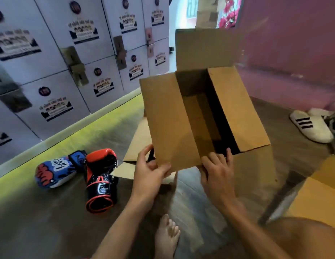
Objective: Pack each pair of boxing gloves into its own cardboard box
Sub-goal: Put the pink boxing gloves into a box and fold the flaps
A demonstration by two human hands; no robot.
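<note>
Head view: left hand (148, 168) and right hand (216, 171) fingers grasp the open cardboard box (168, 124) near edge.

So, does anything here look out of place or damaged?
Nothing looks damaged. The cardboard box, open and apparently empty, is held tilted by the left hand and right hand. The blue glove and the red-and-black glove lie unpacked on the floor, and they do not match.

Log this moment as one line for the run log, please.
stage: opening box | left hand: gripping cardboard box flap | right hand: on near edge | blue glove, black-red glove: on floor, unpacked
</note>
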